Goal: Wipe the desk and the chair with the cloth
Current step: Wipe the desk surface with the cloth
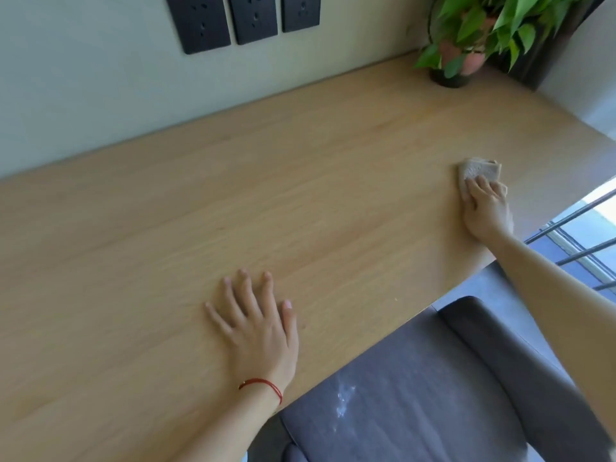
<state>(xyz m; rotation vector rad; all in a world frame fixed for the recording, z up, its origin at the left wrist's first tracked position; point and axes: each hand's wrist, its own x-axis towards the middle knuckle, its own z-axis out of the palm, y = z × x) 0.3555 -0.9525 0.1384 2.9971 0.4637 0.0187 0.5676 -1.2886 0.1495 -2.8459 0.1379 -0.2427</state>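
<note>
A light wooden desk [266,181] fills most of the view. My right hand [485,208] presses a small beige folded cloth [475,171] flat on the desk near its right edge, fingers on top of the cloth. Palm down on the desk near the front edge, my left hand [258,325] rests with fingers spread and holds nothing; a red string circles its wrist. A grey upholstered chair [433,388] stands below the desk's front edge, with a whitish smear on its seat.
A potted green plant [466,38] stands at the desk's far right corner. Three black wall sockets [243,18] sit on the wall behind the desk. A metal railing [580,241] and window lie to the right.
</note>
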